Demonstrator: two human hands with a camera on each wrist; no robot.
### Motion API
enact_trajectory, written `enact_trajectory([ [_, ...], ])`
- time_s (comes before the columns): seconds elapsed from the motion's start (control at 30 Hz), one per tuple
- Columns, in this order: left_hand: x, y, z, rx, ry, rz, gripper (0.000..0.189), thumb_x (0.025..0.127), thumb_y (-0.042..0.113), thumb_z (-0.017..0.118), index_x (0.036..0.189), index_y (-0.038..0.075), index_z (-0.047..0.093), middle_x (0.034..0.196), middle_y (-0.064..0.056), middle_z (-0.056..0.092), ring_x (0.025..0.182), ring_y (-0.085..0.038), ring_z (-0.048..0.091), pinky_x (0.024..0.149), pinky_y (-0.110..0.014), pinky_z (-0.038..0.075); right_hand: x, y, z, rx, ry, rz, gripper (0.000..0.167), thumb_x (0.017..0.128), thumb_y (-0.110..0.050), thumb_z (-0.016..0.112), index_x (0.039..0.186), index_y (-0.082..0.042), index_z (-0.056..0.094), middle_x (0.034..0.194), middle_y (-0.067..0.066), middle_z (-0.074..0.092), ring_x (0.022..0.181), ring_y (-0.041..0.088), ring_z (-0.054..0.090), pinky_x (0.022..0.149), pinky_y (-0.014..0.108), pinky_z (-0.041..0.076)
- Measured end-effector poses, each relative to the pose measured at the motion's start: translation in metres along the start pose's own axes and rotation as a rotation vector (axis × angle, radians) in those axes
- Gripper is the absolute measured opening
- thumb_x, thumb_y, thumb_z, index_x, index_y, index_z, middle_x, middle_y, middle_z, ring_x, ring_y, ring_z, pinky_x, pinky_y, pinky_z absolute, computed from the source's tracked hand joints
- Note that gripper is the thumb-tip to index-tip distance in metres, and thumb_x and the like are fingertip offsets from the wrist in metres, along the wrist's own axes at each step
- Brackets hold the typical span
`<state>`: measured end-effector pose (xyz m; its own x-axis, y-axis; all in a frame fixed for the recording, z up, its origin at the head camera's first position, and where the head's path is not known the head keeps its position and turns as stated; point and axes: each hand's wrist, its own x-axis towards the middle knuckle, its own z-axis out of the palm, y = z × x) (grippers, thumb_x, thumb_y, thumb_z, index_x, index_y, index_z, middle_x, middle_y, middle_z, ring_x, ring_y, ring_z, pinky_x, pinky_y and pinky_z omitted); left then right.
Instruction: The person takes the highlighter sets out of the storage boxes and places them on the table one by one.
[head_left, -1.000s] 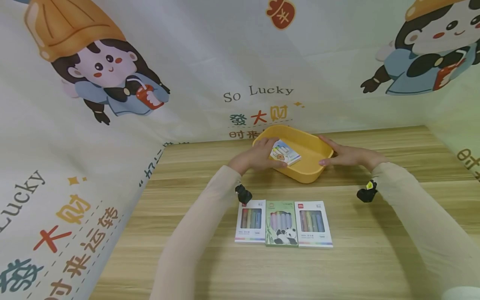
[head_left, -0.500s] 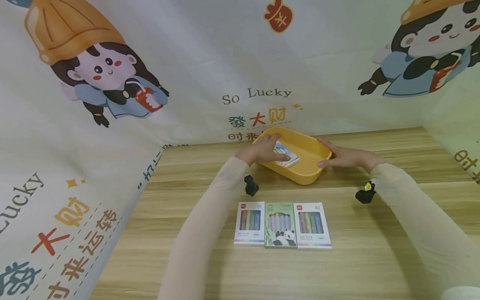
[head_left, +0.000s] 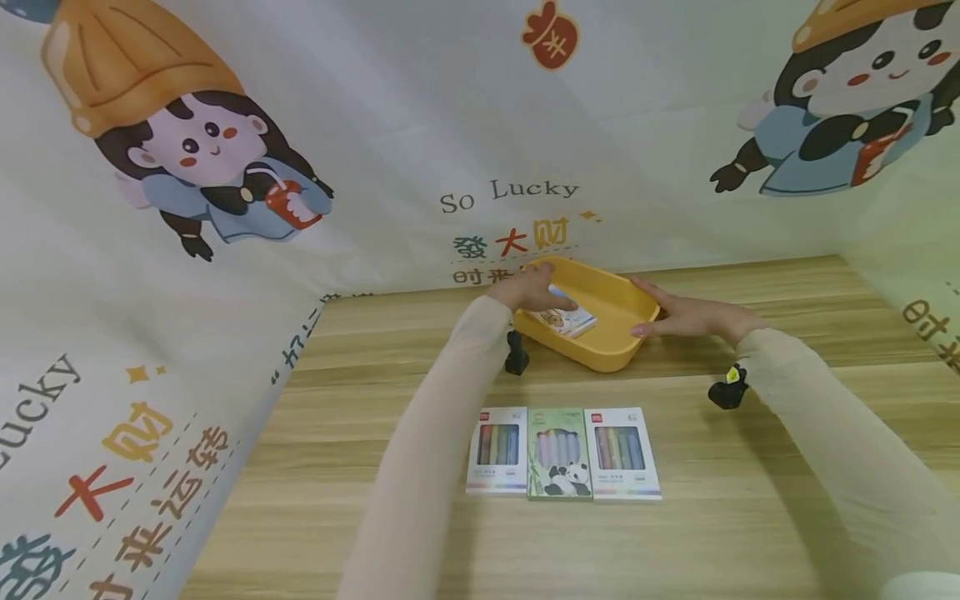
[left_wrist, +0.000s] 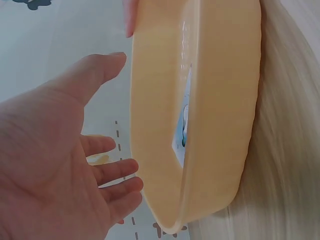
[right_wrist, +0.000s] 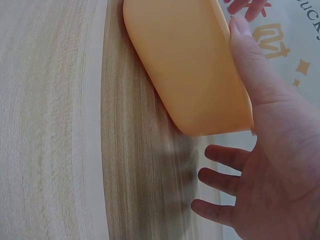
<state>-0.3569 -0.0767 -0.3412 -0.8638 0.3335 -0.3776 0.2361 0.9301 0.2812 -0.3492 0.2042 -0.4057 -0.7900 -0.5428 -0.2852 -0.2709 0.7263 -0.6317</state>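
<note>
A yellow plastic tray (head_left: 611, 354) stands at the back of the table. In it lies a small white-and-blue printed box (head_left: 579, 323), partly hidden by my left hand (head_left: 527, 290). That hand is over the tray's left end; in the left wrist view its fingers are spread and relaxed, with a gap between thumb and rim. My right hand (head_left: 690, 317) holds the right end, its thumb over the rim and its index finger along the far side. The right wrist view has the other fingers (right_wrist: 220, 181) loose below the tray (right_wrist: 185, 65).
Nearer me, three crayon-type boxes lie side by side: a white one (head_left: 497, 479), a green panda one (head_left: 540, 483) and another white one (head_left: 626, 483). A printed cloth (head_left: 390, 150) closes off the back and sides of the wood-grain table (head_left: 675, 550).
My left hand has shifted right and slightly back over the tray's left end, its forearm swinging right as well. The right hand keeps its place on the tray.
</note>
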Motion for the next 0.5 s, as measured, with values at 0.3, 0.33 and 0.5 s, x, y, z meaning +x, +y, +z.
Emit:
enact_trajectory([
  [0.3, 0.005, 0.008, -0.008, 0.028, -0.060, -0.079, 0.096, 0.093, 0.061, 0.053, 0.160, 0.014, 0.003, 0.167, -0.019, 0.006, 0.154, -0.034, 0.017, 0.123, -0.050, 0.028, 0.000, 0.002, 0.002, 0.015, -0.003, -0.005, 0.107, 0.092, -0.054, 0.062, 0.158, -0.021, -0.014, 0.165, 0.024, -0.010, 0.150, 0.053, 0.004, 0.119, 0.071, 0.009],
  [0.33, 0.006, 0.009, -0.009, 0.029, -0.063, -0.089, 0.096, 0.093, 0.062, 0.053, 0.160, 0.014, 0.003, 0.167, -0.018, 0.006, 0.154, -0.033, 0.017, 0.123, -0.050, 0.029, 0.000, 0.002, 0.002, 0.017, -0.005, -0.008, 0.106, 0.092, -0.053, 0.062, 0.158, -0.020, -0.015, 0.165, 0.025, -0.010, 0.149, 0.053, 0.004, 0.118, 0.071, 0.009],
  [0.5, 0.007, 0.013, -0.010, 0.057, -0.073, -0.129, 0.095, 0.093, 0.062, 0.053, 0.160, 0.013, 0.006, 0.167, -0.017, 0.010, 0.153, -0.032, 0.019, 0.122, -0.049, 0.030, -0.001, 0.002, 0.001, 0.023, -0.009, 0.005, 0.107, 0.091, -0.055, 0.062, 0.158, -0.022, -0.015, 0.165, 0.024, -0.010, 0.150, 0.053, 0.003, 0.119, 0.071, 0.008],
])
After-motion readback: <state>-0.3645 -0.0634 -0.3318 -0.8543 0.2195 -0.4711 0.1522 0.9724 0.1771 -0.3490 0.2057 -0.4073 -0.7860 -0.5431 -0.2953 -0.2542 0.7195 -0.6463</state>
